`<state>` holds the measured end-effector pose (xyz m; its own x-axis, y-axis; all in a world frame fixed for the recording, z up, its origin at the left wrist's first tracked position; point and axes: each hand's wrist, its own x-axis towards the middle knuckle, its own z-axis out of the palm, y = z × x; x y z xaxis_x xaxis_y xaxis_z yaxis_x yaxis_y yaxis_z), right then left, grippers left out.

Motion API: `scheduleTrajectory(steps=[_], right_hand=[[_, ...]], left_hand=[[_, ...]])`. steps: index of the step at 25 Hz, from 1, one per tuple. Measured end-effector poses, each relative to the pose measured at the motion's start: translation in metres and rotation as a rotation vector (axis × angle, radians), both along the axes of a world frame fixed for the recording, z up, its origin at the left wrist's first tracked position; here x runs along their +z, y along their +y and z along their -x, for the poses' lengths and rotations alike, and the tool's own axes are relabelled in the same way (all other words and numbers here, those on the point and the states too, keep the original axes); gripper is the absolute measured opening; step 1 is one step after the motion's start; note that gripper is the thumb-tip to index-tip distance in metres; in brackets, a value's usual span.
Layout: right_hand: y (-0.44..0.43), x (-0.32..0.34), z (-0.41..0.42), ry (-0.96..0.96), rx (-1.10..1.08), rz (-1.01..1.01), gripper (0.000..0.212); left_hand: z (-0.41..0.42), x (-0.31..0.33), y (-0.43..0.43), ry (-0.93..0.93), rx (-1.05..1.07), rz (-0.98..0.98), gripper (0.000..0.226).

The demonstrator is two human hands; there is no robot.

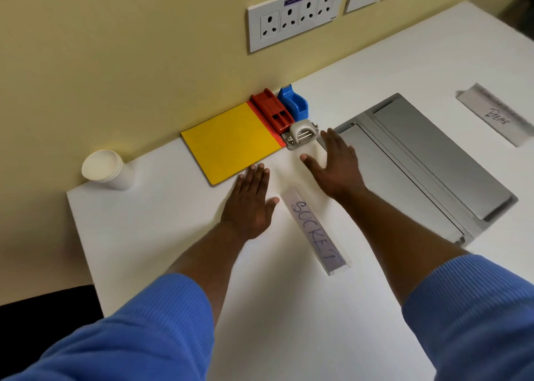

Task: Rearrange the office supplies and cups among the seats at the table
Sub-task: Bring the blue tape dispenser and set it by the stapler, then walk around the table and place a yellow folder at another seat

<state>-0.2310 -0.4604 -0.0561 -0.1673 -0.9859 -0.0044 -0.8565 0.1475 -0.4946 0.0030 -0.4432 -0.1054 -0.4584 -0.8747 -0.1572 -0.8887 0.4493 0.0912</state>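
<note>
Both hands: flat and low over the white table (173, 236), holding nothing.
Left hand (250, 204): fingers straight, together, tips at the near edge of the yellow square notepad (231, 142).
Right hand (336, 168): fingers spread, just beside the silver metal hole punch (302, 133).
Supplies: red plastic stapler (270, 110) and blue tape dispenser (294, 103) by the wall.
Cups: white paper cup stack (107, 168) at the table's left corner.

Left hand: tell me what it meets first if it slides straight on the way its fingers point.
The yellow pad. The left hand is flat and open, its fingers pointing toward the wall, with the fingertips at the pad's near edge. Whether they touch it is unclear.
</note>
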Motion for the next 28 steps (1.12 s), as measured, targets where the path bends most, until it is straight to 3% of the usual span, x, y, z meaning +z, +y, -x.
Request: scheduleTrajectory(steps=[4,14,19,28], right_hand=[[0.048,0.016,-0.005,0.066,0.03,-0.038,0.088],[0.211,0.079,-0.007,0.098,-0.04,-0.03,0.101],[0.33,0.096,-0.017,0.101,-0.14,0.013,0.087],[0.553,0.129,-0.046,0.091,-0.23,-0.011,0.085]], left_hand=[[-0.005,0.011,0.024,0.002,0.037,-0.083,0.078],[-0.015,0.096,0.124,0.102,-0.009,-0.071,0.102],[-0.014,0.133,0.213,0.059,-0.137,-0.03,0.1],[-0.017,0.172,0.407,0.078,-0.271,0.0,0.098]])
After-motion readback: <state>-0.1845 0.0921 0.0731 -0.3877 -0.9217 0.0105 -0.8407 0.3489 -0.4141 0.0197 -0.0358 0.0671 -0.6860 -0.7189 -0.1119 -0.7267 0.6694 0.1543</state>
